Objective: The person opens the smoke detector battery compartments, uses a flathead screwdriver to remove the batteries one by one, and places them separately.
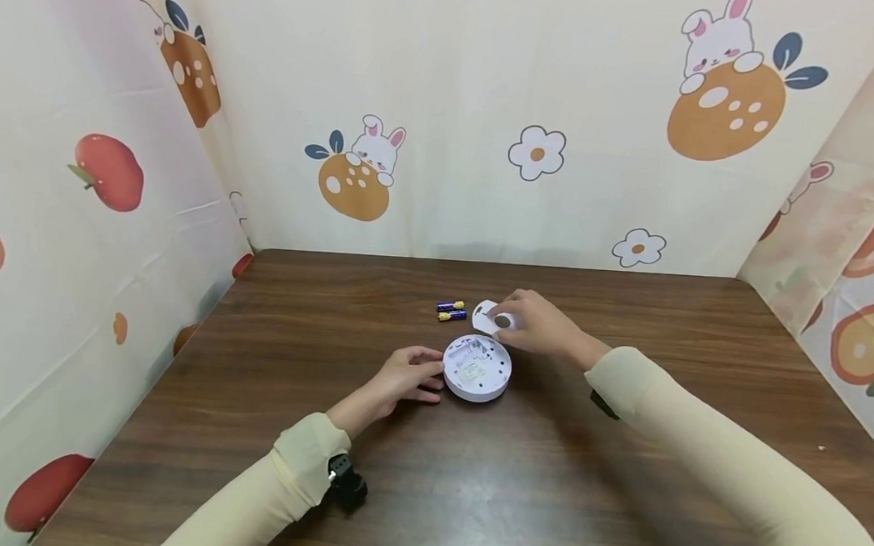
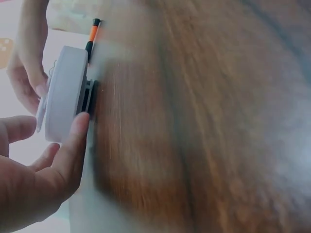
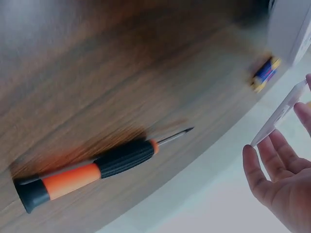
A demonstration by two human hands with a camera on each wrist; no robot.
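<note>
On the table lies a round white device (image 1: 477, 367), its upward face showing a recess, small holes and a pale label. My left hand (image 1: 405, 377) holds its rim from the left; in the left wrist view a finger and the thumb of this left hand (image 2: 43, 179) lie on either side of the device's edge (image 2: 65, 94). A thin white cover plate (image 1: 484, 316) is pinched in my right hand (image 1: 539, 323), just behind the device. In the right wrist view, the fingertips of the right hand (image 3: 286, 179) grip the plate (image 3: 279, 116) along its edges.
Two blue-and-yellow batteries (image 1: 451, 311) lie side by side left of the plate. A screwdriver (image 3: 107, 167) with an orange and black handle lies on the brown table (image 1: 315, 299). Printed curtains (image 1: 463, 99) stand behind and at both sides.
</note>
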